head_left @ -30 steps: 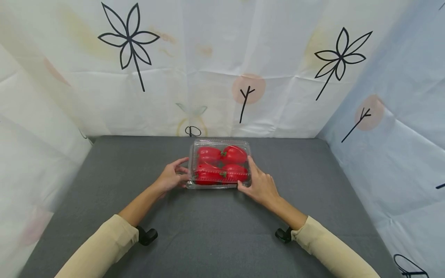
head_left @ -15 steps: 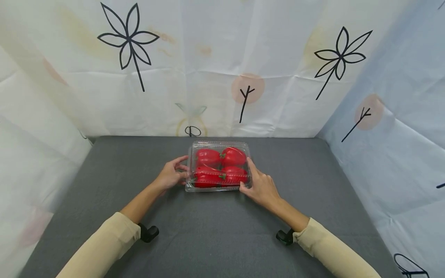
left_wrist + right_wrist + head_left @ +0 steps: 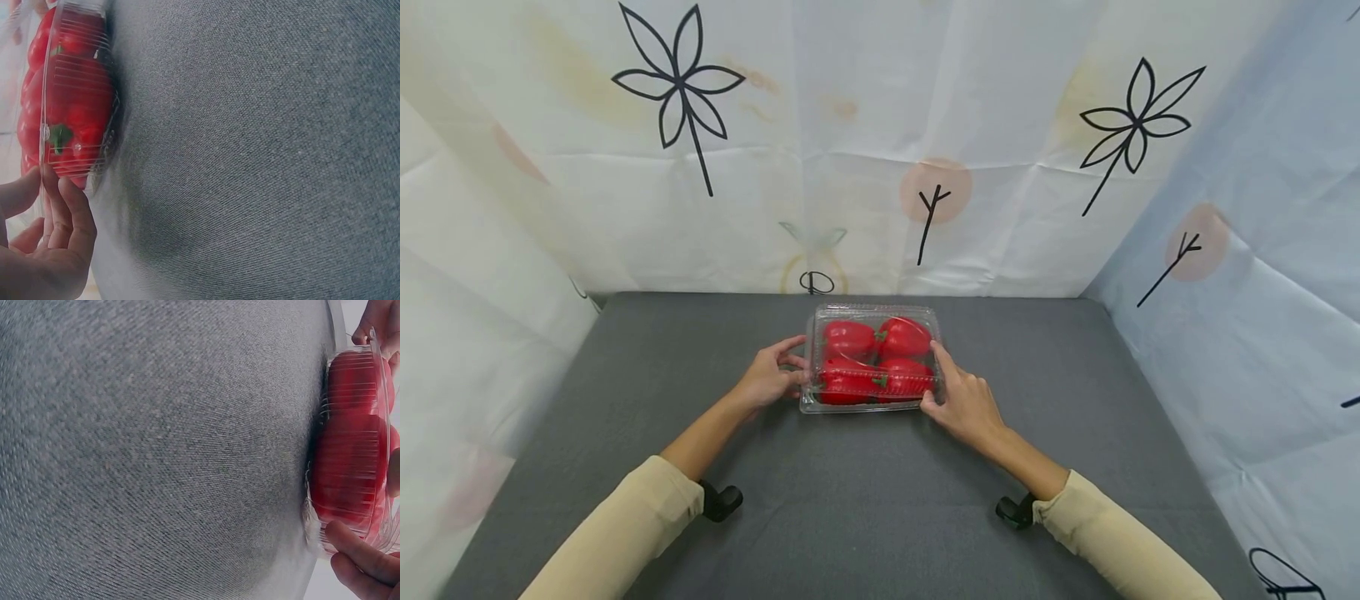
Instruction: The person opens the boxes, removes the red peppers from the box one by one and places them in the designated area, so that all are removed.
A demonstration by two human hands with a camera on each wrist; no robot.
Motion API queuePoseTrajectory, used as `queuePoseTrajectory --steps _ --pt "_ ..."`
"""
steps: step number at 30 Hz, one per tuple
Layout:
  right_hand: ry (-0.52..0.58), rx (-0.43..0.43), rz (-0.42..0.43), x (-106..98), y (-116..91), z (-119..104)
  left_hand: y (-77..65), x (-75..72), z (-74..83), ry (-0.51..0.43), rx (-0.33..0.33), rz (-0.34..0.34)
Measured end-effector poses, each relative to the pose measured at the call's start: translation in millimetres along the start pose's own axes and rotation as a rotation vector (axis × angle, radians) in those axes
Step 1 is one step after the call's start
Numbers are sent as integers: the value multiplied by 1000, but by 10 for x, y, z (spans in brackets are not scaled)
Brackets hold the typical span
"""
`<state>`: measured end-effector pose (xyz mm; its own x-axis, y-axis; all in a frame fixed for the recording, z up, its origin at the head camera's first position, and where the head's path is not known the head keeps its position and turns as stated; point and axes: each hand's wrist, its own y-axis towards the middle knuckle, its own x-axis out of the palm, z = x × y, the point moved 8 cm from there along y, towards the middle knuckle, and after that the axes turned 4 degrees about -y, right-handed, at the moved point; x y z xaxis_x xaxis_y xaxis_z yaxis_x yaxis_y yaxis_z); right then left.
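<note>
A clear plastic clamshell box [image 3: 872, 408] lies on the grey table, holding several red bell peppers [image 3: 848, 340] with green stems. My left hand [image 3: 767, 379] is at the box's left side; in the left wrist view its thumb and fingers [image 3: 75, 209] pinch the rim. At the right front corner, my right hand [image 3: 966, 404] grips the box, index finger stretched along the right side and thumb at the front edge. In the right wrist view, fingers [image 3: 359, 553] of that hand press against the ribbed side wall, below the rim.
Grey cloth covers the table [image 3: 850, 517]. White fabric with leaf and tree drawings hangs behind it [image 3: 865, 125] and at both sides. Black straps with small mounts [image 3: 722, 504] sit at both wrists, by the beige sleeves [image 3: 617, 533].
The box has come slightly toward me and left, both hands staying at its sides. Over the last half second it looks still, while my right thumb shifts a little right along the front edge.
</note>
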<state>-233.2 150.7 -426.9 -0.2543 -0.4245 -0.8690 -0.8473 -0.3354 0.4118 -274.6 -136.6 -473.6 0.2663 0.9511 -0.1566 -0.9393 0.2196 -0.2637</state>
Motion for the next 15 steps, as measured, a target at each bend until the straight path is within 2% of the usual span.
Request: queuePoseTrajectory --steps 8,15 --pt "-32 -103 119 -92 -57 -10 34 -23 -15 9 -4 22" --pt "-46 -104 126 -105 -60 23 28 -36 -21 20 -7 14"
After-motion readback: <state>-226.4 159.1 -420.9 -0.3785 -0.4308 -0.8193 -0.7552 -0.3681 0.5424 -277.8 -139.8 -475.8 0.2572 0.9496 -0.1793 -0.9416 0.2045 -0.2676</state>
